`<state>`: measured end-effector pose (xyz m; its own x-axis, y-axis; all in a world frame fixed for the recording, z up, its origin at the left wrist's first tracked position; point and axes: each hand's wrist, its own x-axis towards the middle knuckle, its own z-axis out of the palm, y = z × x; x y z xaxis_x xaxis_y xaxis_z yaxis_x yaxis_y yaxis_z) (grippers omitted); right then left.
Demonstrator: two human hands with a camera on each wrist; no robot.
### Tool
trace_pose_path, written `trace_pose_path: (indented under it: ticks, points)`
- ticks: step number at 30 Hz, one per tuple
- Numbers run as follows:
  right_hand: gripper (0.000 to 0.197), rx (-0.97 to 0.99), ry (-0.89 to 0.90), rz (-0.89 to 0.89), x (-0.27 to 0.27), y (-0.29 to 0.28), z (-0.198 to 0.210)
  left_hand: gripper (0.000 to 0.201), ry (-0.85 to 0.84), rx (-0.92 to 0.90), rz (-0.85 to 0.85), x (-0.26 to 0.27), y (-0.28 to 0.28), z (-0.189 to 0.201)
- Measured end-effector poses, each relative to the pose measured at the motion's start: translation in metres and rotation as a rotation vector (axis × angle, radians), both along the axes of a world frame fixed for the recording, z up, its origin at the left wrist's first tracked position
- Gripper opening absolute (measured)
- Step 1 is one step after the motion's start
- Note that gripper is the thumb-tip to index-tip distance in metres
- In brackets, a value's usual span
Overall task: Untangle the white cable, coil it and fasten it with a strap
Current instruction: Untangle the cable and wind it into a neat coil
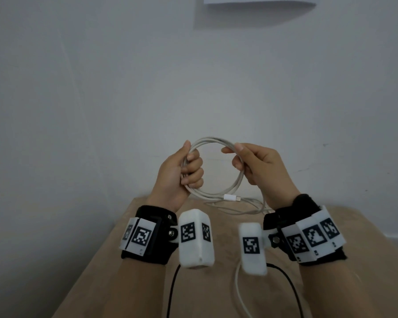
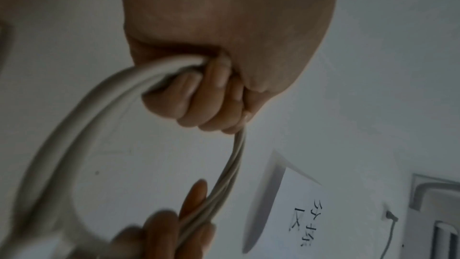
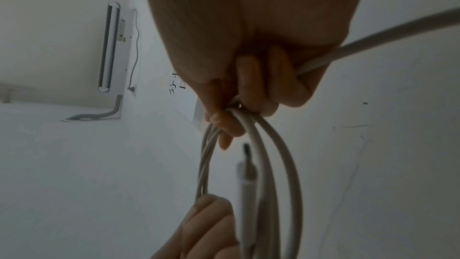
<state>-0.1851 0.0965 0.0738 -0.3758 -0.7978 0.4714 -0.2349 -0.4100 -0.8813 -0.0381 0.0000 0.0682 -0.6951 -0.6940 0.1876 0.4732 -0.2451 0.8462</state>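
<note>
Though its tail runs hidden behind the wrist, white cable (image 1: 216,143) coil in both hands' grip.

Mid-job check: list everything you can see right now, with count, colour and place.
white cable: one, white; several loops held up between both hands, the rest trailing down to the table
cable plug: one, white with a metal tip; at the bottom of the coil
table: one, tan; below the hands
paper sheet: one, white, with handwriting seen in the left wrist view; on the wall above
wall unit: one, white, with a grey pipe; high on the wall
black lead: one visible here, black; running from the wrist gear over the table
strap: none seen
wrist cameras: two, white with black markers, on black bands
left hand: grips the coil's left side
right hand: pinches the coil's right side
</note>
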Motion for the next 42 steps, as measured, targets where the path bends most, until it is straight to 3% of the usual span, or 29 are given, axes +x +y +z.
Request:
trace_pose_path:
  ticks: [7,10,16,19,28,33,36,42]
  points:
    - [0.026,0.143,0.348,0.050,0.000,-0.004,-0.008,0.046,-0.448,-0.321,0.063,0.008,0.003,0.000]
    - [0.026,0.167,0.384,0.060,0.003,-0.004,-0.008,0.042,-0.530,-0.434,0.134,0.006,0.009,0.002]
    - [0.032,0.110,0.309,0.028,0.002,-0.002,-0.006,0.048,-0.463,-0.448,0.199,0.004,0.008,0.002]
    - [0.037,0.120,0.191,-0.013,-0.004,0.001,-0.004,0.048,-0.420,-0.420,0.244,0.007,0.005,0.002]
    - [0.034,0.022,-0.073,-0.141,-0.032,0.011,-0.002,0.044,-0.194,-0.213,0.409,0.022,-0.008,0.002]
    - [0.033,0.048,0.029,-0.104,-0.024,0.009,-0.003,0.044,-0.041,-0.093,0.350,0.013,-0.004,0.003]
    - [0.028,0.091,0.194,-0.072,-0.013,0.003,-0.006,0.044,0.021,-0.054,0.335,0.009,-0.002,0.003]
    - [0.053,0.129,0.253,-0.080,-0.001,0.000,-0.009,0.046,0.050,-0.015,0.333,0.005,0.001,0.004]
